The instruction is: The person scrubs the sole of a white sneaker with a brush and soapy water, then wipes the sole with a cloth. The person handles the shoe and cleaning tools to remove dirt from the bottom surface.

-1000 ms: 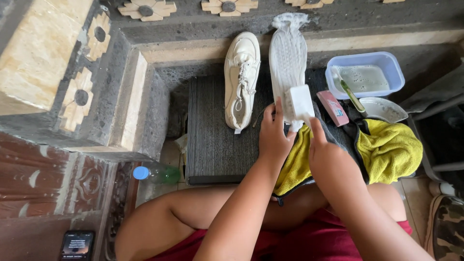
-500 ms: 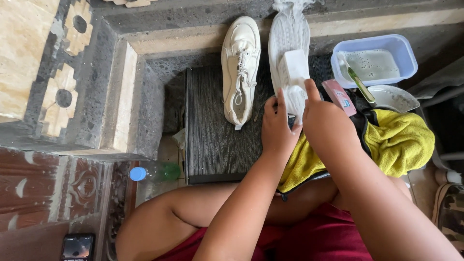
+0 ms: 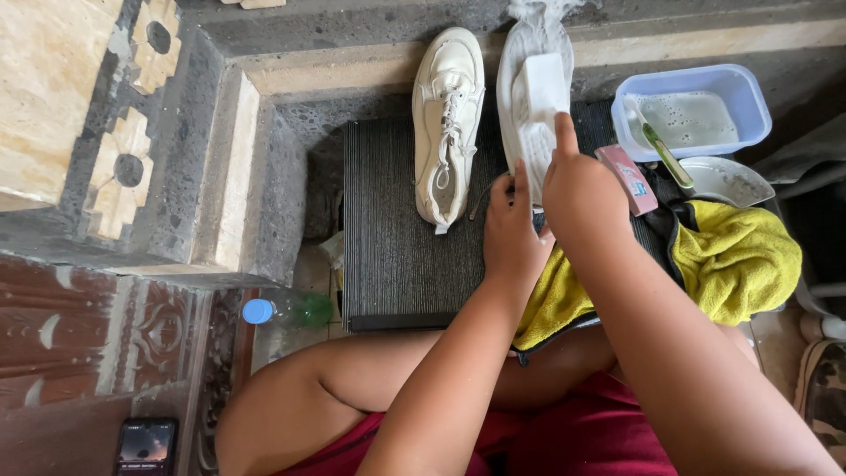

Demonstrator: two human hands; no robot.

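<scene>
Overturned shoe's (image 3: 529, 97) heel end behind both hands, toe blurred at the top edge; phone (image 3: 145, 445) cut off below.

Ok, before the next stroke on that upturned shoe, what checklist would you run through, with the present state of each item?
1. White block pressed flat on the upturned shoe's sole: ok.
2. Right hand grips the block: ok, index finger lies on it.
3. Left hand steadies the shoe's near end: cannot tell, contact is hidden.
4. Second shoe clear of the hands: ok, it lies apart on the dark mat.
5. Tub of soapy water upright: ok.
6. Yellow cloth close by: ok.
</scene>
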